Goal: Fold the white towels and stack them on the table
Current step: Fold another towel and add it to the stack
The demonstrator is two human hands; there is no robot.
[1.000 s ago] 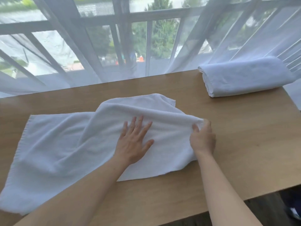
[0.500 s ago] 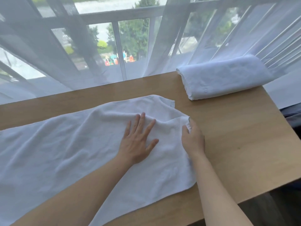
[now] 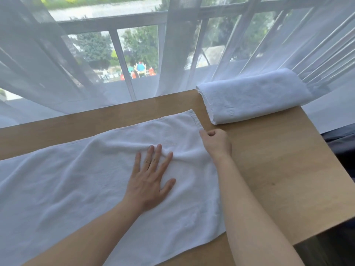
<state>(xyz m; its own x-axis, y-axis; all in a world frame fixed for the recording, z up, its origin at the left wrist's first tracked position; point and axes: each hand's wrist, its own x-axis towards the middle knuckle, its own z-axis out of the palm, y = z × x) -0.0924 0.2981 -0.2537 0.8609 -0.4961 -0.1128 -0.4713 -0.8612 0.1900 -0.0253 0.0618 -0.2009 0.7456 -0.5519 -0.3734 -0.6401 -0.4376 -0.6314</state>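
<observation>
A wooden tabletop fills the lower frame beneath sheer curtains and a window railing across the top. A white towel lies spread over the centre and left of the tabletop, running off the left edge, lightly wrinkled. A folded white towel rests at the upper right, near the far edge. The left hand presses flat on the spread towel at centre, fingers extended. The right hand sits curled at the towel's right edge, fingers pinching the cloth.
</observation>
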